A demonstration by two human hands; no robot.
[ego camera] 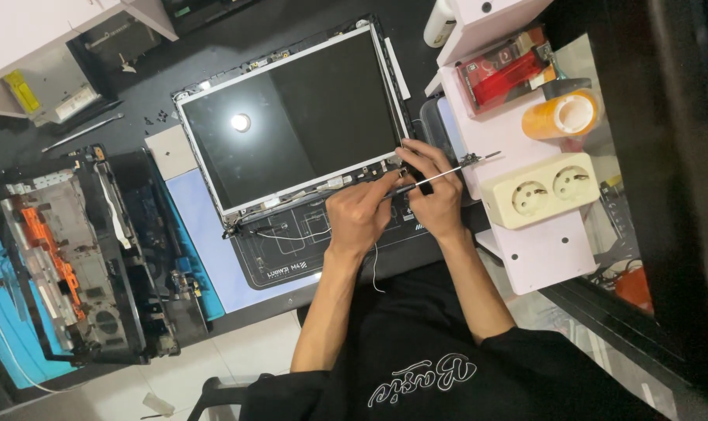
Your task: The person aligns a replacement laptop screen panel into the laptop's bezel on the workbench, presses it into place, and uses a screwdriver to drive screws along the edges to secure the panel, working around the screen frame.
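A bare laptop screen panel in a white-edged frame lies face up on a black work mat, with a lamp reflected in it. My right hand holds a thin screwdriver with a black grip and a long metal shaft, right at the panel's lower right corner. My left hand sits beside it, its bent fingers pinching the panel's lower edge near the hinge and cables. The two hands touch over that corner. The spot under the fingers is hidden.
An opened laptop base lies at the left on a blue mat. A white double socket, an orange tape roll and a red box sit on white boards at the right. Small screws and a metal tool lie beyond the panel.
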